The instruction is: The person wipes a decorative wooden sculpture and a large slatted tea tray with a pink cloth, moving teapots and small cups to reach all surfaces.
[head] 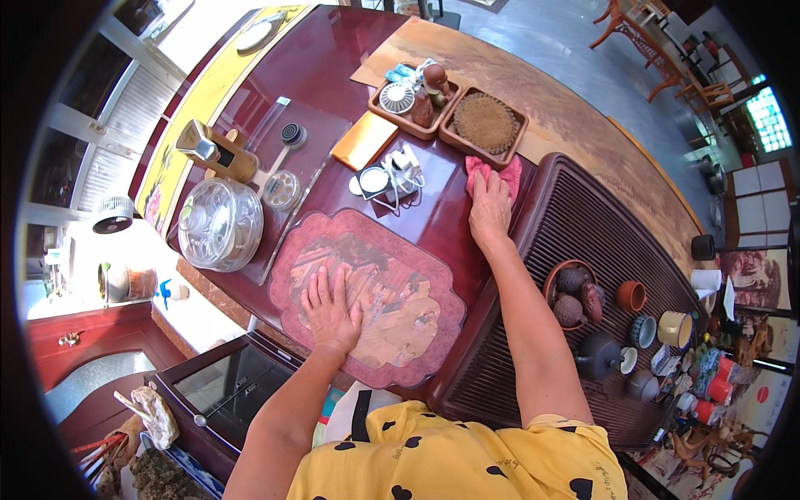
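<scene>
My left hand (330, 315) lies flat, fingers spread, on a scalloped pink placemat (437, 275) with a printed picture. My right hand (490, 206) presses on a crumpled red cloth (514, 178) on the glossy dark red table, its fingers over the cloth. The cloth touches the near side of a square wooden tray (478, 153) holding a round brown fibre pad (484, 123). Beside it, another wooden tray (406, 125) holds a figurine and small items. A coiled white cable (403, 172) with a small dark device and an orange packet (364, 140) lie between the hands and the trays.
At right, a ribbed dark tea tray (537, 250) carries a clay bowl (578, 267), a dark teapot (598, 356) and several cups. At left are a clear lidded container (220, 225) and a gold-coloured appliance (219, 153). A glass-topped dark cabinet (225, 381) stands at lower left.
</scene>
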Action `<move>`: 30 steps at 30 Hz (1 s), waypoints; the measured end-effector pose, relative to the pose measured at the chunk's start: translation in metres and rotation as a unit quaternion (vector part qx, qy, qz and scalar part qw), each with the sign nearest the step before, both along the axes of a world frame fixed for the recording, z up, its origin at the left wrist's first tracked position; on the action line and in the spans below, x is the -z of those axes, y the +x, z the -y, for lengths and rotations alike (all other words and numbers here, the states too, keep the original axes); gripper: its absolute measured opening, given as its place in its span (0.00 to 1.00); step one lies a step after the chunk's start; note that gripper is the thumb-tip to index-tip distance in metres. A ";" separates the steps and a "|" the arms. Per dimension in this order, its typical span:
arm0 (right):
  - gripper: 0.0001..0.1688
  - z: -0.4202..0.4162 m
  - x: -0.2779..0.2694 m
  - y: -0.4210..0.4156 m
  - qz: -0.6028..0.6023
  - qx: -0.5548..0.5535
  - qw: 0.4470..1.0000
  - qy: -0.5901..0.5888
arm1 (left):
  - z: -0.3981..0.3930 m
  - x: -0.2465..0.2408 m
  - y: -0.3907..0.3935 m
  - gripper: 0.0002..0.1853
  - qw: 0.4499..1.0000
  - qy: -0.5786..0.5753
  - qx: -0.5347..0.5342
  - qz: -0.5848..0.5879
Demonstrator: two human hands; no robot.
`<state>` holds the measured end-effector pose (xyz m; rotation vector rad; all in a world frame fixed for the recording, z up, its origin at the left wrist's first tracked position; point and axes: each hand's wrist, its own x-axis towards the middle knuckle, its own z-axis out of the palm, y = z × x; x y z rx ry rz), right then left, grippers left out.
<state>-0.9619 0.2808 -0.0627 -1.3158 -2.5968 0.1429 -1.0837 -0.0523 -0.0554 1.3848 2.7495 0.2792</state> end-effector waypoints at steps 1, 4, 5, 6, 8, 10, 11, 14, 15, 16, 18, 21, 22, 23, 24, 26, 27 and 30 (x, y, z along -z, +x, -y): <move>0.25 0.000 -0.001 0.001 -0.003 -0.002 1.000 -0.006 | 0.000 0.000 0.000 0.42 1.000 0.002 0.001 0.001; 0.26 0.008 -0.007 0.002 0.007 -0.005 1.000 -0.015 | 0.002 0.000 0.000 0.42 1.000 -0.002 0.000 -0.002; 0.26 0.015 -0.009 0.002 0.011 -0.004 1.000 -0.021 | 0.003 -0.001 0.000 0.42 1.000 -0.003 0.000 -0.002; 0.26 0.024 -0.009 0.005 0.009 -0.005 1.000 -0.016 | 0.002 0.000 0.000 0.42 1.000 -0.003 0.001 -0.001; 0.26 0.049 -0.012 0.010 0.009 0.001 1.000 -0.014 | 0.004 0.001 -0.001 0.42 1.000 -0.006 -0.001 -0.001; 0.26 0.076 -0.019 0.015 0.002 0.004 0.999 -0.034 | 0.005 0.001 -0.003 0.42 1.000 -0.004 0.000 -0.001; 0.26 0.086 -0.018 0.018 0.000 0.003 0.999 -0.049 | 0.005 0.001 -0.003 0.42 1.000 -0.004 0.000 -0.001; 0.25 0.106 -0.012 0.023 -0.038 0.005 0.998 -0.059 | 0.003 0.003 -0.005 0.41 1.000 0.003 0.009 0.008; 0.24 0.108 -0.014 0.022 -0.054 0.003 0.997 -0.056 | 0.002 0.004 -0.005 0.41 1.000 0.008 0.009 0.011; 0.22 0.105 -0.017 0.018 -0.066 0.013 0.995 -0.077 | 0.003 0.004 -0.006 0.43 1.000 0.022 0.011 0.011; 0.21 0.108 -0.024 0.010 -0.035 0.017 0.996 -0.083 | 0.001 -0.004 -0.010 0.42 0.997 0.014 0.019 0.068; 0.20 0.121 -0.029 -0.004 -0.005 0.015 0.995 -0.093 | 0.005 -0.029 -0.037 0.38 0.992 0.039 0.072 0.093; 0.20 0.127 -0.028 -0.009 -0.006 0.017 0.995 -0.093 | 0.007 -0.027 -0.052 0.37 0.992 0.065 0.094 0.061; 0.20 0.131 -0.028 -0.014 -0.007 0.021 0.995 -0.093 | 0.009 -0.024 -0.064 0.36 0.988 0.091 0.117 0.029; 0.20 0.133 -0.024 -0.020 -0.002 0.039 0.995 -0.090 | 0.005 -0.018 -0.072 0.35 0.989 0.083 0.124 0.025; 0.20 0.139 -0.019 -0.035 0.012 0.065 0.994 -0.082 | 0.005 -0.010 -0.080 0.36 0.990 0.056 0.127 0.037; 0.20 0.137 -0.017 -0.037 -0.012 0.065 0.995 -0.079 | 0.004 -0.006 -0.083 0.37 0.990 0.042 0.130 0.043; 0.21 0.125 -0.014 -0.036 -0.088 0.071 0.993 -0.035 | 0.009 0.000 -0.079 0.39 0.987 0.052 0.149 0.019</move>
